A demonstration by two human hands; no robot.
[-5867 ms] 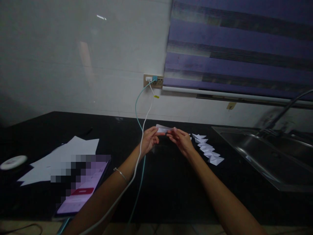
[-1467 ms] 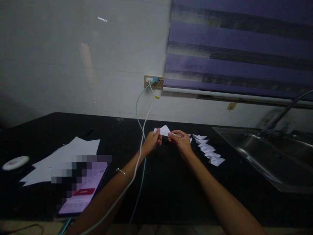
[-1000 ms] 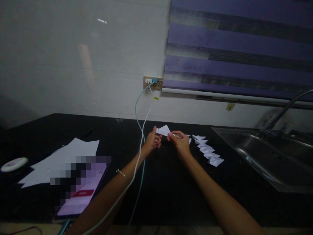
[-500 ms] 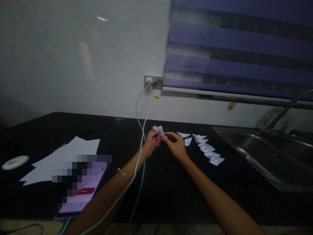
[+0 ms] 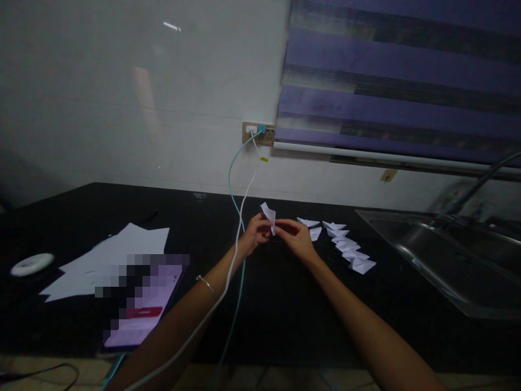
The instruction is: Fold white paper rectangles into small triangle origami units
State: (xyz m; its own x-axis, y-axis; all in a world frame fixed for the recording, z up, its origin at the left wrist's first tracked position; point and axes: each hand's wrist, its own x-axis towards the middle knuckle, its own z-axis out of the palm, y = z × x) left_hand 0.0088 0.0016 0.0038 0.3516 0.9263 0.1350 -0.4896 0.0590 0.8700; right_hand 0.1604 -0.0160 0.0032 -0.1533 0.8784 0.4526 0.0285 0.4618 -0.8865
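A small folded piece of white paper (image 5: 268, 212) is held up between both hands above the dark countertop (image 5: 285, 315). My left hand (image 5: 256, 230) grips it from the left, fingers curled. From the right, my right hand (image 5: 296, 235) pinches its lower edge between thumb and fingers. Just beyond the right hand lie a white paper boat (image 5: 308, 222) and another folded paper piece (image 5: 315, 234). Farther right, several more folded paper boats (image 5: 344, 244) stand in a slanting row.
White sheets (image 5: 116, 252) lie at the left, beside a lit tablet (image 5: 140, 320) and a round white object (image 5: 32, 265). A white cable (image 5: 234, 255) and a teal cable (image 5: 243, 282) run from the wall socket (image 5: 266, 134) across my left arm's area. A steel sink (image 5: 411, 250) is at the right.
The folded paper has turned more upright and narrow between my hands. My right fingers have shifted along its lower edge. The whole view has moved slightly.
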